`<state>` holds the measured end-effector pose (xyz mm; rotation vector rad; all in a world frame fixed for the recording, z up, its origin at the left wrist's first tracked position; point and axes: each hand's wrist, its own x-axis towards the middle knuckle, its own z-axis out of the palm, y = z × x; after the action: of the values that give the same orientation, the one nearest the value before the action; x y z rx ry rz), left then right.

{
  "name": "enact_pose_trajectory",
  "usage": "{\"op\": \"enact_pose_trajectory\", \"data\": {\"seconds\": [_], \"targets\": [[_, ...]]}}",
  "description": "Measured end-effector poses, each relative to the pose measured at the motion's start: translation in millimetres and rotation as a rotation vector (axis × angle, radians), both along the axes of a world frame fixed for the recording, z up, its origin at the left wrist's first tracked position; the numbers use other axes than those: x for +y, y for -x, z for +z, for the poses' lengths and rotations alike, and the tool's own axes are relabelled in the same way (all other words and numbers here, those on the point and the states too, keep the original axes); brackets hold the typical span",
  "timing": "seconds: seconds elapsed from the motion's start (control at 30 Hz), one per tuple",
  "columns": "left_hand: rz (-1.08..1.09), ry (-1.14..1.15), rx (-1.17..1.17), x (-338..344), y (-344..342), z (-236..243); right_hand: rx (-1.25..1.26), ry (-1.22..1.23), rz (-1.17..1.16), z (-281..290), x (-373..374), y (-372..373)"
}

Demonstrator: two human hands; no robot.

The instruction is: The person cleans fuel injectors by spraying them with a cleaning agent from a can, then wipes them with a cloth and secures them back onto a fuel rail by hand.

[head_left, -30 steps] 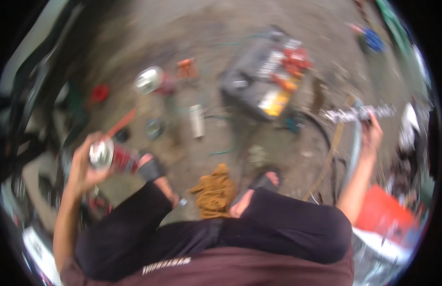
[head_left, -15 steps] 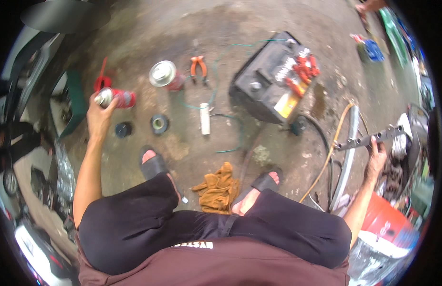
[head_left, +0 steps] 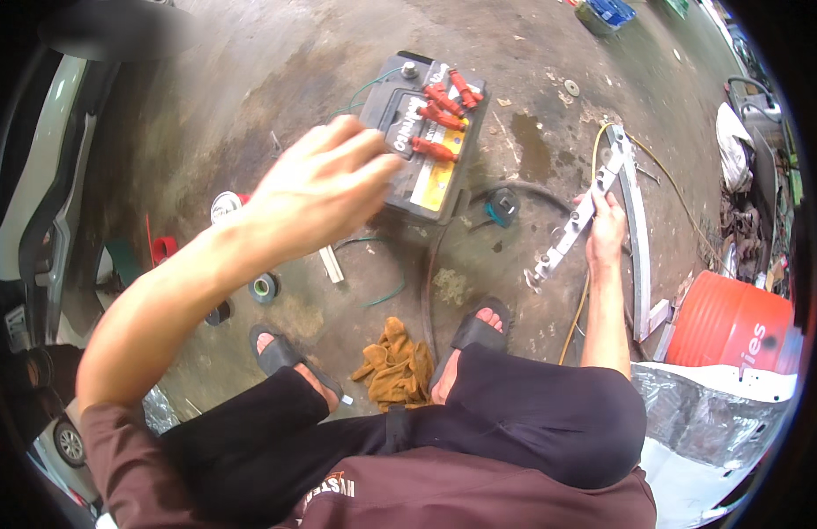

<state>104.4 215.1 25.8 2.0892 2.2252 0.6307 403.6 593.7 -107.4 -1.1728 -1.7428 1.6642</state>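
Observation:
My left hand (head_left: 324, 181) is raised over the concrete floor with its fingers apart and nothing in it, its fingertips near the edge of a black car battery (head_left: 399, 150). Several red fuel injectors (head_left: 439, 115) lie on top of the battery. My right hand (head_left: 607, 231) grips a long silver metal rail (head_left: 574, 227) that slants down toward the floor near my right foot. A spray can (head_left: 225, 204) stands on the floor just behind my left wrist, mostly hidden.
A brown rag (head_left: 398, 366) lies between my sandalled feet. Rolls of tape (head_left: 264, 287), a white tube (head_left: 330, 263), a green wire loop (head_left: 386, 273) and a black hose (head_left: 430, 282) lie on the floor. An orange drum (head_left: 730, 322) stands at right, a car body (head_left: 25, 203) at left.
My left hand has let go of the spray can, which now stands on the floor, and has swung right toward the battery. My right hand still holds the rail.

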Motion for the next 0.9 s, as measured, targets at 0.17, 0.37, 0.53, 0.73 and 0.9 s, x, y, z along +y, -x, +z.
{"op": "enact_pose_trajectory", "data": {"seconds": [0.17, 0.37, 0.53, 0.73, 0.9], "targets": [[0.045, 0.127, 0.299, 65, 1, -47, 0.014, -0.208, 0.087, 0, -29, 21], [0.039, 0.088, 0.21, 93, -6, -47, 0.012, -0.01, 0.209, 10, -41, 7], [0.294, 0.002, -0.647, 109, -51, -2, -0.039, 0.031, 0.262, 30, -46, 2], [0.448, -0.171, -1.385, 127, -130, -54, -0.033, 0.078, 0.307, 47, -79, 12], [0.537, -0.109, -1.324, 133, -151, -66, -0.054, 0.047, 0.269, 62, -95, 8]]}}
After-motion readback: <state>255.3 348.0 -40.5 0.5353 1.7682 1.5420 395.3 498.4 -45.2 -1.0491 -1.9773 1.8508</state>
